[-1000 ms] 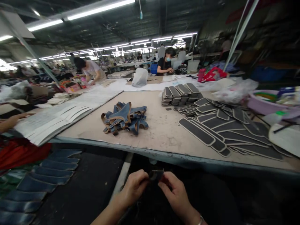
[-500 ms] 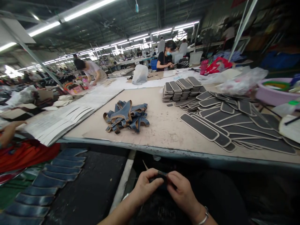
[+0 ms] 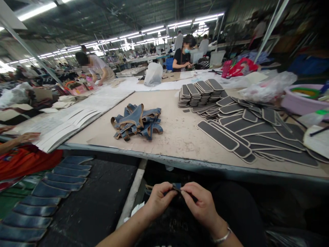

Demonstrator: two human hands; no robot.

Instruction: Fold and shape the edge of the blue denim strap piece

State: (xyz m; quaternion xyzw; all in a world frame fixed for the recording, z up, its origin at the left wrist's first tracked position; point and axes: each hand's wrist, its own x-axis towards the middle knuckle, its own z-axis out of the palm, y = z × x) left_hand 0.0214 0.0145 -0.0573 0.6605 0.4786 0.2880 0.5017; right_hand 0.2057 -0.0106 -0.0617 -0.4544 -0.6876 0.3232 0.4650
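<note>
Below the table's front edge, my left hand (image 3: 159,200) and my right hand (image 3: 199,204) pinch a small dark blue leather-like piece (image 3: 177,185) between thumbs and fingertips. Most of that piece is hidden by my fingers. A blue strip with a tan edge (image 3: 148,189) shows just left of my left hand. On the table ahead lies a loose heap of blue strap-like pieces with tan edges (image 3: 136,118). More blue pieces (image 3: 58,187) overlap in a row on the black surface (image 3: 97,195) at lower left.
Dark grey pads with pale edges (image 3: 218,135) are stacked and spread over the right of the tan table (image 3: 177,137). Behind them stands a lilac basin (image 3: 295,101). A co-worker's hand (image 3: 28,137) rests by white strips (image 3: 69,128) at left. Two people work across the table.
My hands still pinch the small piece, and more of its blue face shows now. The co-worker's hand at left has come further into view. The whole view has shifted slightly.
</note>
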